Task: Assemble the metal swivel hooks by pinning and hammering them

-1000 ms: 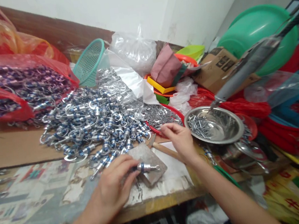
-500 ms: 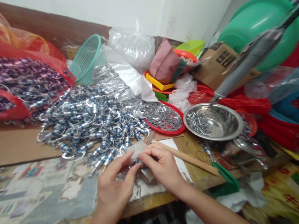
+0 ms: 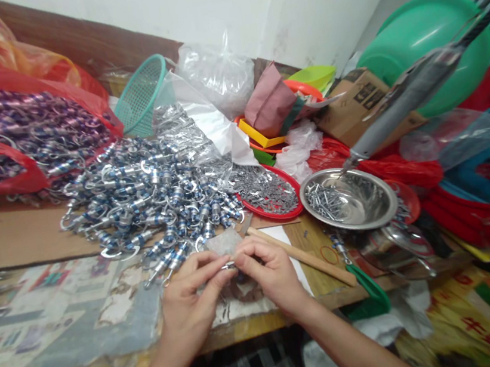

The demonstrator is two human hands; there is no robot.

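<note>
My left hand (image 3: 195, 295) pinches a small shiny metal piece (image 3: 227, 265) between thumb and forefinger. Fingertips of my right hand (image 3: 271, 270) close on the other end of that piece, so most of it is hidden. Just below and behind the fingers is a grey metal block (image 3: 224, 243) on the bench. A heap of silver-and-blue metal hook fittings (image 3: 159, 188) lies beyond my left hand. Past my right hand, a wooden stick handle (image 3: 309, 257) slants across the bench.
A red plate of small metal parts (image 3: 268, 192) sits behind the hands. Right of it is a steel bowl of pins (image 3: 326, 203), with a grey tool (image 3: 406, 102) slanting above. A red bag (image 3: 28, 182) of purple fittings stands at left. The bench edge (image 3: 229, 336) is close in front.
Both hands have come closer together and the fingertips now meet around the small metal piece, which shows more clearly. The heap and containers stay as they were.
</note>
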